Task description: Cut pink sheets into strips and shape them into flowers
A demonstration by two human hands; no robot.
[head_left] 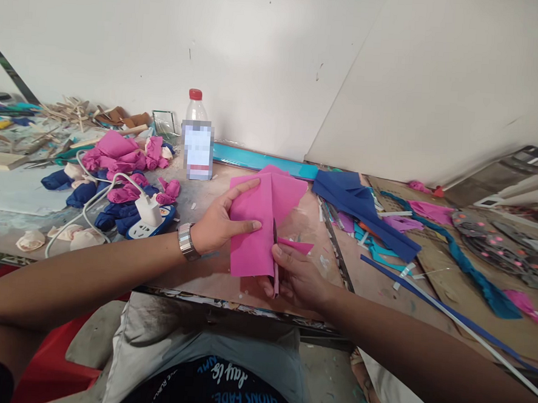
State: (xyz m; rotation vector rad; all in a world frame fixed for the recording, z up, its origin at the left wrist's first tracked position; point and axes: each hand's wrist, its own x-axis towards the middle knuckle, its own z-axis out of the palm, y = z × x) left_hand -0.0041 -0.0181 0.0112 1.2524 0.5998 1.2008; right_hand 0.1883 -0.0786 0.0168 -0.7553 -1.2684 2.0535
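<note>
A pink sheet (250, 249), paper or thin cloth, is held up over the middle of the table, folded along a lengthwise line. At its left edge my left hand (219, 223) grips it, the thumb lying flat on the front. My right hand (298, 273) is closed around a pair of scissors (274, 229) below the sheet's right side. A dark blade points up along the cut, while the handles are mostly hidden by my fingers. To the right of the blade, a pink flap (296, 246) hangs away from the sheet.
Left are a clear bottle (196, 109) with a red cap, a power strip (151, 226) with a white charger and cable, and bundled pink and blue pieces (121, 153). Right lie a folded blue sheet (349, 194), scraps, and a white stick (479, 336). A wall (259, 61) rises behind.
</note>
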